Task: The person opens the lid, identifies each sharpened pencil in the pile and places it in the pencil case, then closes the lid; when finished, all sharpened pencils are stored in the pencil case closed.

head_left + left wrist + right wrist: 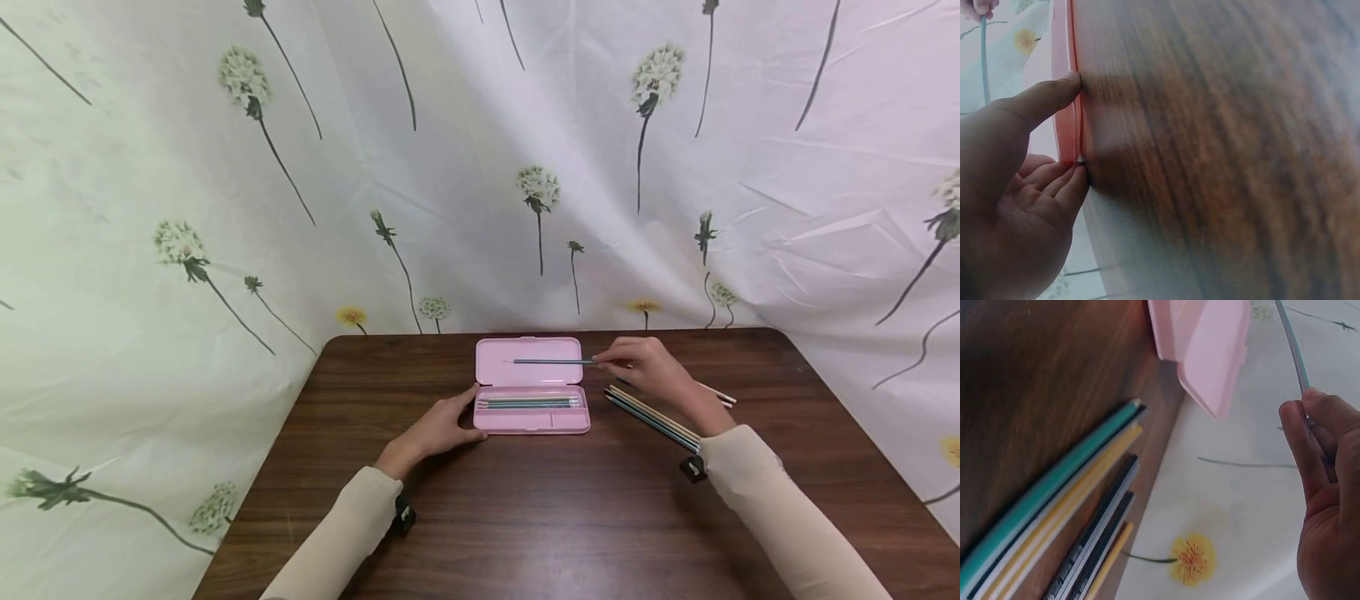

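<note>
A pink pencil case (517,422) lies with its lid raised at the back of the table. Several pencils (525,403) lie side by side in its long rear compartment; the front compartments show pink bottoms. My left hand (442,425) holds the case's left end, thumb at the front corner and fingers toward the back. Above the lid, my right hand (645,367) pinches a blue-green pencil (551,362) by one end, its tip pointing left. The right wrist view shows this pencil (1294,353) between thumb and fingertips, clear of the table.
To the right of the case, loose pencils (652,417) in green, black and yellow tones lie beneath my right forearm. A few more pencil ends (723,398) show beyond the wrist. A flower-printed cloth (465,167) hangs behind the dark wooden table (517,517).
</note>
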`<state>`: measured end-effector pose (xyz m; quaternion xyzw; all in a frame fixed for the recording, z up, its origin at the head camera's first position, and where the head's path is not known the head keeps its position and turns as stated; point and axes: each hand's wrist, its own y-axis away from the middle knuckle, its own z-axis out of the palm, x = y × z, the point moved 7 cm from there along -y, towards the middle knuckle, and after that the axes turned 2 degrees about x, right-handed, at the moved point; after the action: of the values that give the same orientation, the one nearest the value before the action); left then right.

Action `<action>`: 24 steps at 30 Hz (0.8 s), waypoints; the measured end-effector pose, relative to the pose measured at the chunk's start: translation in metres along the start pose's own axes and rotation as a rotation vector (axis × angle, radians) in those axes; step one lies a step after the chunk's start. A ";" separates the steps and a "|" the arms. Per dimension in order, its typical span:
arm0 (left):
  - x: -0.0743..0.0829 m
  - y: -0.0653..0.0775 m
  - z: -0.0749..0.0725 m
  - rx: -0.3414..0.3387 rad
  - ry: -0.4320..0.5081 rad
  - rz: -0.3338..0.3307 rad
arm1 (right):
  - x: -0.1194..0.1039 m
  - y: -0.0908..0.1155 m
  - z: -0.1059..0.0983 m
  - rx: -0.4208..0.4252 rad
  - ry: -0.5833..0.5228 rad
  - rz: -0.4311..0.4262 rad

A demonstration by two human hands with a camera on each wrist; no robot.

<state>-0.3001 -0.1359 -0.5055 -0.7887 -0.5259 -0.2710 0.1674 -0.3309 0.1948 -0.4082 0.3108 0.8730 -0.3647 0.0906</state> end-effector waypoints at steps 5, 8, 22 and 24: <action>0.000 0.000 0.000 -0.004 0.003 0.000 | 0.001 -0.001 0.019 -0.052 -0.037 0.023; -0.001 0.000 0.000 -0.005 -0.001 -0.004 | 0.003 -0.002 0.030 -0.076 -0.054 0.037; 0.001 0.001 -0.001 -0.006 0.007 0.014 | 0.013 -0.006 0.070 -0.153 -0.092 0.047; 0.000 0.001 -0.001 -0.006 0.012 0.011 | 0.014 -0.007 0.076 -0.180 -0.081 0.072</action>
<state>-0.2995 -0.1362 -0.5047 -0.7904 -0.5198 -0.2761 0.1696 -0.3520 0.1451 -0.4640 0.3175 0.8861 -0.2937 0.1666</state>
